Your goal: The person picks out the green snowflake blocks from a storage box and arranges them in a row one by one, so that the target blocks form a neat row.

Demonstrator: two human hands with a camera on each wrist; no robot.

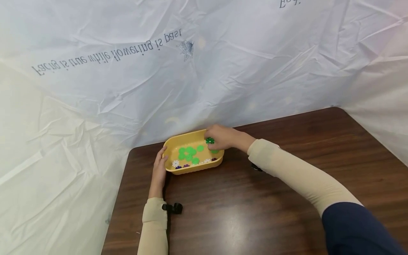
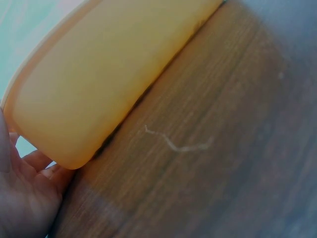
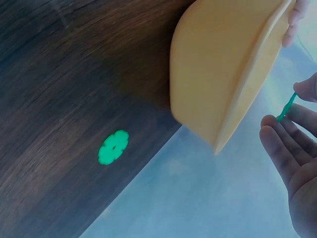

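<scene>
A yellow plastic basket, shallow with rounded corners, stands near the table's back edge. Inside it lie several bright green snowflake discs and a few white, purple and dark blue ones along the near side. My left hand holds the basket's left end at the rim; part of its fingers is hidden behind the wall in the left wrist view. Over the basket's right end, my right hand pinches a green snowflake disc between thumb and fingers. That disc looks darker green in the head view.
One loose green disc lies on the dark wooden table, outside the basket. A pale printed cloth hangs right behind the table's back edge and down its sides. Black wrist straps sit on the sleeves.
</scene>
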